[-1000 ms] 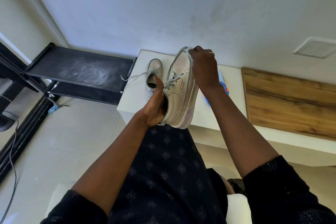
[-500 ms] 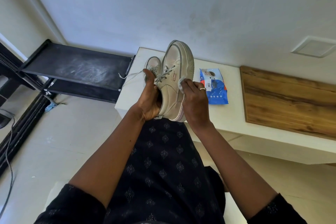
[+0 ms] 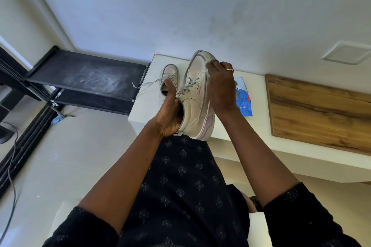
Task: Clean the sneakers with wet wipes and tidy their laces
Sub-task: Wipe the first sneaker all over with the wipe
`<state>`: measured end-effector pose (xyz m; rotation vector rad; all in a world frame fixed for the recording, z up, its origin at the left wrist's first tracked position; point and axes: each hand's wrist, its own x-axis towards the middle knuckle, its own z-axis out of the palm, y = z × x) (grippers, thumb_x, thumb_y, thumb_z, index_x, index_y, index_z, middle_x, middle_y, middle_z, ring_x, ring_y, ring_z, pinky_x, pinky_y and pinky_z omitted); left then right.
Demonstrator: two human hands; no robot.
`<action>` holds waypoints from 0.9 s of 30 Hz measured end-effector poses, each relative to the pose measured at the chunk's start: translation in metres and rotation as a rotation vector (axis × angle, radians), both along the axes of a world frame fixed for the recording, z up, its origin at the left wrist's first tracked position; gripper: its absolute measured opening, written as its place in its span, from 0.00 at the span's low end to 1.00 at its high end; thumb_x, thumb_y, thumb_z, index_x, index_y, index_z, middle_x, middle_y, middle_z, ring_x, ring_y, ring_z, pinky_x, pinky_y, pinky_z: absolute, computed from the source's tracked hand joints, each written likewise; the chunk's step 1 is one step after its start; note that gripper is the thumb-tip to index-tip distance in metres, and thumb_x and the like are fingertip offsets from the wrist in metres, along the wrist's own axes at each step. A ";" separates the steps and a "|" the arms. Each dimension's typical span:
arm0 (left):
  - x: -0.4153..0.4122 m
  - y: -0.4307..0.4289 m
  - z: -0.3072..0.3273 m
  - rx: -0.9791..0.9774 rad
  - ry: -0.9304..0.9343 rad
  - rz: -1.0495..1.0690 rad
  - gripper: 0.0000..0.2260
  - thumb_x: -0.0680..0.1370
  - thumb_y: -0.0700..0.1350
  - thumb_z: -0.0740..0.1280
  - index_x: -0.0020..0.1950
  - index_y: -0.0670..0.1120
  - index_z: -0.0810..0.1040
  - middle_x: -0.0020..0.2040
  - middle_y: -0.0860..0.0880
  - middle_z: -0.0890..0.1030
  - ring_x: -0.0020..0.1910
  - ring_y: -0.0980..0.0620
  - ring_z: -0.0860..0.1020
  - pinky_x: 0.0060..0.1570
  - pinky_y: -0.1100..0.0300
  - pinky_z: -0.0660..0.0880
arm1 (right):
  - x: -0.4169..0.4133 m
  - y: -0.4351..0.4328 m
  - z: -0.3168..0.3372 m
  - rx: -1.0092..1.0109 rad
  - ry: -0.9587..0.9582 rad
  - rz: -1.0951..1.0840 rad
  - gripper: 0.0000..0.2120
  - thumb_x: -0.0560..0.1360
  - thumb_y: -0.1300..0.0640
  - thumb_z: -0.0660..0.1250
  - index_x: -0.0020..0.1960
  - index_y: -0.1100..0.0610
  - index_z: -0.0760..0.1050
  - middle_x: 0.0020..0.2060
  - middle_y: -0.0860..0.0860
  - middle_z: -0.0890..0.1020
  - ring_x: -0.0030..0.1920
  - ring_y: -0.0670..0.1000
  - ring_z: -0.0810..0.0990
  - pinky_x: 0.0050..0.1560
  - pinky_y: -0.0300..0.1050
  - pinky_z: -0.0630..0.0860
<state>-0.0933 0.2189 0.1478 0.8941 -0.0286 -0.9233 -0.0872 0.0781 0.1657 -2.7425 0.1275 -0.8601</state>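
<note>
The sneaker (image 3: 197, 94) is held over the lap, toe away, before the worktop (image 3: 144, 112). The left hand (image 3: 170, 118) grips its heel end, thumb by the tongue; the right hand (image 3: 220, 88) curls its fingers (image 3: 215, 65) on the toe's side, seemingly pinching a mostly hidden wet wipe (image 3: 206, 67). It looks light, soft above, stiff-soled, so the heel gives the firm hold. The second sneaker (image 3: 169, 75) sits on the worktop, loose laces (image 3: 144, 84) trailing; a blue wipes pack (image 3: 244, 104) lies beyond the right wrist
</note>
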 end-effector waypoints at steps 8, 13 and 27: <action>0.002 0.008 -0.014 -0.084 0.031 0.022 0.46 0.68 0.76 0.41 0.67 0.45 0.73 0.63 0.41 0.78 0.62 0.43 0.76 0.65 0.48 0.71 | -0.036 0.017 -0.037 -0.009 -0.066 0.084 0.17 0.74 0.61 0.56 0.53 0.68 0.79 0.49 0.59 0.81 0.51 0.58 0.76 0.50 0.45 0.75; 0.004 0.010 -0.019 -0.144 0.074 0.053 0.48 0.67 0.77 0.42 0.69 0.42 0.70 0.67 0.39 0.74 0.67 0.40 0.71 0.67 0.45 0.67 | -0.061 0.029 -0.062 0.107 -0.083 0.091 0.12 0.68 0.72 0.70 0.51 0.67 0.80 0.48 0.58 0.82 0.49 0.57 0.77 0.51 0.44 0.75; 0.005 0.017 -0.015 -0.161 0.110 0.105 0.44 0.71 0.74 0.44 0.68 0.42 0.71 0.64 0.40 0.77 0.62 0.43 0.76 0.64 0.48 0.71 | -0.040 0.030 -0.042 0.040 -0.037 0.104 0.15 0.73 0.63 0.57 0.53 0.67 0.79 0.50 0.59 0.81 0.52 0.58 0.76 0.49 0.46 0.75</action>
